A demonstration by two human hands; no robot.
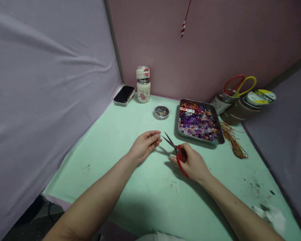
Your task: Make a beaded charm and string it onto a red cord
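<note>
We take the bead tray (210, 144) as our landmark on the pale green tabletop (102, 150). Nearer to us than the tray and off to its left, our left hand (147, 144) has its thumb and fingertips closed on a small clear piece (159, 136), perhaps a bead or charm; it is too small for us to be sure. Between that hand and the tray's near side, our right hand (194, 164) is wrapped around the handles of the red-handled scissors (182, 165). Their blades stand apart, tips just beside the clear piece.

Left of the tray sits a shallow round dish (161, 112) of small silvery pieces. Beyond the dish, farther left, we see a cream flip-top bottle (143, 90) and then a smartphone (124, 94). Behind the tray's right side stand a jar (221, 103) holding red and yellow looped handles (244, 83), and a brown jar (238, 113) topped by a labelled spool (262, 97). Red and green threads (234, 144) lie just right of the tray. Above it, a red cord with red and white beads (183, 29) hangs against the pink backdrop (153, 43).
</note>
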